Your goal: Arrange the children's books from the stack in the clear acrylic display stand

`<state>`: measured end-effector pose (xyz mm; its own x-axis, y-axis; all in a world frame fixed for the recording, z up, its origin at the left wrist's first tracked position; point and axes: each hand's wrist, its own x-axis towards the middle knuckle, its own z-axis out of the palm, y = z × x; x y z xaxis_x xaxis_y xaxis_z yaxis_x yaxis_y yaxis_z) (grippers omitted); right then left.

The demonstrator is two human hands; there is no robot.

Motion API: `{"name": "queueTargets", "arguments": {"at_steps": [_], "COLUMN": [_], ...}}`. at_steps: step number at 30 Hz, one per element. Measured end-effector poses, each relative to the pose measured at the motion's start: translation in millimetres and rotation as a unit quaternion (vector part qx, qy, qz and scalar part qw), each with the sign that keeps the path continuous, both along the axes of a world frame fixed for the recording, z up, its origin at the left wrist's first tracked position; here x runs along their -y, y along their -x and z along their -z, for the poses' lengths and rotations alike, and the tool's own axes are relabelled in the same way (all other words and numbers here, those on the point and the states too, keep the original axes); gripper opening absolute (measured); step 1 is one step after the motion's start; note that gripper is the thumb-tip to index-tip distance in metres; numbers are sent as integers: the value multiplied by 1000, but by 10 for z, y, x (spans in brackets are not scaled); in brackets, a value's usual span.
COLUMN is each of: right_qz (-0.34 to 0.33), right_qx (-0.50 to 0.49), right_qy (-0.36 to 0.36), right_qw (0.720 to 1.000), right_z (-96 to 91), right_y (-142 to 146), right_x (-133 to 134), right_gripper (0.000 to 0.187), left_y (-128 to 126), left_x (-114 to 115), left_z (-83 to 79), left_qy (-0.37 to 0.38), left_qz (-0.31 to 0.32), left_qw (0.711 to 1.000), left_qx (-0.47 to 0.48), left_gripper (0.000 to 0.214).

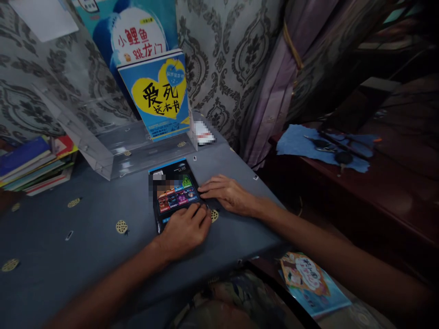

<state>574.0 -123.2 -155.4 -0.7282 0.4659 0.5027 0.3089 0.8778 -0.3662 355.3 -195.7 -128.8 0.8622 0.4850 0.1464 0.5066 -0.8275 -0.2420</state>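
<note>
A dark book (178, 199) lies flat on the table, its cover showing rows of small coloured pictures and a blue edge along the top. My left hand (187, 228) is closed at the book's lower right corner, its bent fingers over the edge; the fingertips are partly hidden. At the right edge of the same book rests my right hand (231, 195), fingers stretched out and lying nearly flat, with the tips touching the side. Parts of the cover are blurred out.
Behind, a clear plastic stand (147, 155) holds a blue book with a yellow heart (161, 96) and a taller book (137, 32). Several books are stacked (41, 160) at left. Another book (312, 283) lies below the table's right edge. A blue cloth (295, 145) bears tools.
</note>
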Motion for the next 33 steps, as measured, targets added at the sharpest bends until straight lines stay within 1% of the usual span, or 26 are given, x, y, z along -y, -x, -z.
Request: {"name": "queueTargets", "arguments": {"at_steps": [3,6,10,15,20,24,28,33], "right_qz": [-11,-11,2,12,-8,-4,3,-39], "right_qx": [-11,-8,6,26,46,53,50,55], "right_qy": [-9,-10,-3,-18,-52,-58,-71,-80], "right_qw": [1000,1000,1000,999,998,997,996,995], "right_z": [-15,-25,-12,-11,-73,-85,-92,-115], "right_y": [-22,-28,-31,-57,-72,-62,16,218], "right_x": [118,178,189,295,486,537,577,696], "right_gripper": [34,32,33,37,38,39,38,34], "left_y": [-28,-54,-36,98,276,344,341,395], "left_x": [25,39,83,272,508,580,568,590], "left_z": [-1,-6,-7,20,54,56,49,23], "left_qy": [-24,-54,-49,-46,-50,-25,-5,-31], "left_qz": [11,9,-2,-18,-65,-80,-87,-65], "left_qw": [1000,998,999,998,994,994,992,991], "left_qx": [3,7,5,40,74,76,94,112], "left_gripper": [27,24,29,36,38,40,40,36]}}
